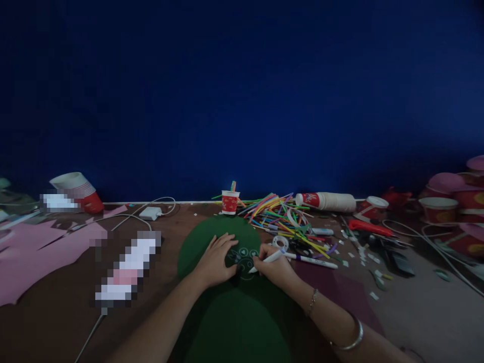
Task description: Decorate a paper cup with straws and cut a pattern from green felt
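Dark green paper (212,229) with a rounded outline lies on the table in front of me. My left hand (217,259) rests flat on it, fingers spread. White outlines of a drawing (247,263), with small round shapes, show on the green between my hands. In my right hand (274,262) is a white marker (271,256), pinched between thumb and fingers, its tip down at the lower right of the drawing. Just beyond that hand lie a second marker with a purple end (315,261) and a roll of tape (280,244).
Behind the paper stand a red paper cup (230,202) and a heap of colourful sticks (280,212). Stacked cups (325,201), a red-handled tool (370,228) and paper scraps lie right. Pink paper (49,252), a charger (150,214) and a blurred-out device (128,267) are left.
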A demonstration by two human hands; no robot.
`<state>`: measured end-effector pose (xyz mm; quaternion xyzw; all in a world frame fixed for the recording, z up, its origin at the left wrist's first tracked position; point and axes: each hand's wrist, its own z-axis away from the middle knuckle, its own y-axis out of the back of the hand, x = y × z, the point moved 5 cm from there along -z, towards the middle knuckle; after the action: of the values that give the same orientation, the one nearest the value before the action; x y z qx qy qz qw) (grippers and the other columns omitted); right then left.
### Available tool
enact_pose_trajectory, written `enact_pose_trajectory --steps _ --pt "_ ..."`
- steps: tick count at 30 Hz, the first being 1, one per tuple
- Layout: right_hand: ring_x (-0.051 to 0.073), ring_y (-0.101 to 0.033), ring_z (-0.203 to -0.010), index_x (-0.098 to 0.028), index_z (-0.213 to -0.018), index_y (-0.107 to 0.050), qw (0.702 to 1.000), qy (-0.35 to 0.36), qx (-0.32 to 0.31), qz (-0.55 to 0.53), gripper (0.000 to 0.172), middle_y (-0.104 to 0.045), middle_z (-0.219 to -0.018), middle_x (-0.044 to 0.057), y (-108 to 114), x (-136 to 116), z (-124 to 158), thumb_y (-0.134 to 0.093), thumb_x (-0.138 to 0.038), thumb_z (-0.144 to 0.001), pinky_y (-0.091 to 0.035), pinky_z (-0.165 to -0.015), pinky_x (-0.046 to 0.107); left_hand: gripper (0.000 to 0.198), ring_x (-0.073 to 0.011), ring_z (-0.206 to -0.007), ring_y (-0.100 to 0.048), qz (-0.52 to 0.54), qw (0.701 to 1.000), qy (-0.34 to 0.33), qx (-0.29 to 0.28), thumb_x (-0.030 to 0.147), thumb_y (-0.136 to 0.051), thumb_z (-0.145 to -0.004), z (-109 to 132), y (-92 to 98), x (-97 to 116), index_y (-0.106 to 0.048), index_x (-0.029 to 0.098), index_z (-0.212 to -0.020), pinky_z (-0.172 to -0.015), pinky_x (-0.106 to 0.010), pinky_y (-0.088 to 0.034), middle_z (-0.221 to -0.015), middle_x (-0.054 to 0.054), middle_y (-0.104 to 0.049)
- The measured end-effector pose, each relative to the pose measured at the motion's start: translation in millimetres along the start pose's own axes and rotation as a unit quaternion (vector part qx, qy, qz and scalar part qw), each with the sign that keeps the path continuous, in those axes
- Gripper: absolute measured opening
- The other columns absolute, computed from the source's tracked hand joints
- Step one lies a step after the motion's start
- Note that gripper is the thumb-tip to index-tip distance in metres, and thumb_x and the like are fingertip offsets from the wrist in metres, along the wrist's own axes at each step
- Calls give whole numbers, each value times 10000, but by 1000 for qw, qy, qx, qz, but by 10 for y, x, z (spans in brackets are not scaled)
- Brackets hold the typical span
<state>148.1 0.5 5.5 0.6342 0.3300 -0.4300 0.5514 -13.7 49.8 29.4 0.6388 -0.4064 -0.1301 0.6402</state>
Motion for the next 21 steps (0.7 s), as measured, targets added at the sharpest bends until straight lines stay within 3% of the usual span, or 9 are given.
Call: enact_pose_trajectory --steps 21 --pt "96 -481 -398 -213 -561 -425 1000 25 -14 6 203 -529 -411 -52 -3 -45 9 -573 -285 -680 -327 -396 179 558 -260 -1321 -304 4 1000 2 -1 353 -607 -705 -11 -8 -5 -478 217 -1230 -1102 -494 -167 -1383 -87 -432"
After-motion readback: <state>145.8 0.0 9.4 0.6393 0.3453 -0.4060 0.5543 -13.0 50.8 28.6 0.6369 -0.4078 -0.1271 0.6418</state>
